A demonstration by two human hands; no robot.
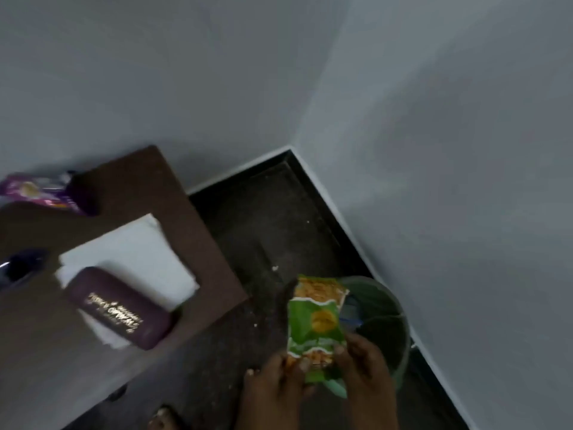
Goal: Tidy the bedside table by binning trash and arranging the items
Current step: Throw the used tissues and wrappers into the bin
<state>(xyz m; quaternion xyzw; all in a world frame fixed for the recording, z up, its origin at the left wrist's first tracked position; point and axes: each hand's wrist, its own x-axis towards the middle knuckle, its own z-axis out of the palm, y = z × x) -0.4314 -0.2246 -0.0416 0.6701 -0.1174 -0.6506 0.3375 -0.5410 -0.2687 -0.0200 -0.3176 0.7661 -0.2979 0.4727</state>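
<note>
Bedside table [133,184], dark wood, grey-walled corner [294,131], speckled floor [263,218] — left hand [273,389] and right hand [369,370] pinching green wrapper [316,321] by bin [390,324]

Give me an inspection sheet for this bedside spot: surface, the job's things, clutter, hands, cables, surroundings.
Surface: brown table, partly in view, blurred.
Job's things: green packet held at the green bin; over or beside its rim, cannot tell. Some plastic lies in the bin.
Clutter: maroon case lies on a white sheet; purple wrapper at the table's far edge; dark item at the left edge, unclear.
Hands: left hand and right hand both pinch the packet's lower end with their fingers.
Cables: nothing seen.
Surroundings: dark floor with pale crumbs; grey walls meeting in a corner.
</note>
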